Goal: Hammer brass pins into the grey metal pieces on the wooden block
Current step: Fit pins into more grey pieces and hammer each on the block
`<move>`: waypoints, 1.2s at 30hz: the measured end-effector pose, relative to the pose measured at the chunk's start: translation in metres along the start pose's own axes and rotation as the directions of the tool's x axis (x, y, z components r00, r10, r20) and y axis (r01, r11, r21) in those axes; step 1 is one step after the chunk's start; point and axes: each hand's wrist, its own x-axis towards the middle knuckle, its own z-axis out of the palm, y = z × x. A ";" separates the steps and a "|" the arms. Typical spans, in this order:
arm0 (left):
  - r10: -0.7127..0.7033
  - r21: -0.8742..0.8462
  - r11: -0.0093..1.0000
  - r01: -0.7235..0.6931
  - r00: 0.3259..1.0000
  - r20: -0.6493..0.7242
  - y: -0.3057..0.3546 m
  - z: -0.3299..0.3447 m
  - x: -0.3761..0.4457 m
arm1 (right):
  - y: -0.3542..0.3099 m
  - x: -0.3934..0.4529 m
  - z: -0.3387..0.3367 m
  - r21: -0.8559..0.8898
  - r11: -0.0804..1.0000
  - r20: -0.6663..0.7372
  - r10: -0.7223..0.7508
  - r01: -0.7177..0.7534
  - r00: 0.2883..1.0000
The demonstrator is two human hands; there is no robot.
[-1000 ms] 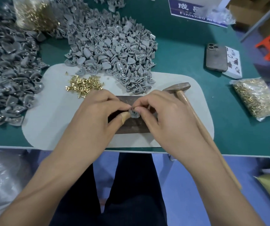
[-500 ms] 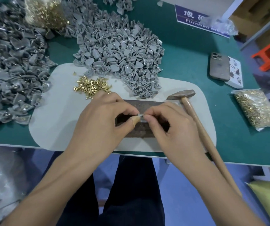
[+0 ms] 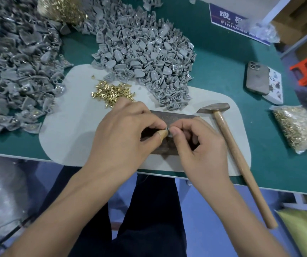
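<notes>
Two bare hands meet over a dark wooden block [image 3: 175, 116] that lies on a pale grey mat [image 3: 71, 127] near the front edge of a green table [image 3: 223, 58]. The left hand [image 3: 124, 132] comes in from 7 o'clock and the right hand [image 3: 200, 145] from 5 o'clock. Their fingertips touch in the middle of the block. There they pinch one small grey metal piece [image 3: 169, 134] together, with curled fingers and thumbs on both sides. The left thumb has a strip of tan tape [image 3: 162, 135] around its tip. Something tiny and shiny shows between the fingertips, but it is too small to tell if it is a pin.

A little heap of loose brass pins [image 3: 111, 92] sits on the mat at 11 o'clock from the hands. A big pile of grey metal pieces [image 3: 145, 58] lies at 12 o'clock, partly on the mat. Another big pile of grey pieces [image 3: 13, 71] spreads at 10 o'clock. A hammer [image 3: 238, 151] with a wooden handle lies just beside the right hand at 3 o'clock, and no hand touches it. Its head rests near the far right corner of the block. A clear bag of brass pins [image 3: 299, 129] lies farther out at 3 o'clock. A phone [image 3: 257, 77] lies face down at 2 o'clock, and a blue sign [image 3: 228, 17] sits at 1 o'clock.
</notes>
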 end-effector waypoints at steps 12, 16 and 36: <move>-0.011 0.066 0.998 0.013 0.999 -0.034 -0.001 0.003 -0.003 | -0.004 -0.001 0.001 -0.036 0.999 -0.031 -0.008 0.007 0.999; -0.016 0.076 0.997 0.018 0.999 -0.032 0.000 0.003 -0.002 | -0.009 0.000 -0.003 -0.071 0.997 -0.018 -0.032 0.031 0.999; 0.026 0.114 0.993 -0.024 0.999 -0.023 0.002 0.001 0.000 | -0.022 0.014 -0.020 -0.268 0.962 0.158 -0.020 0.062 0.987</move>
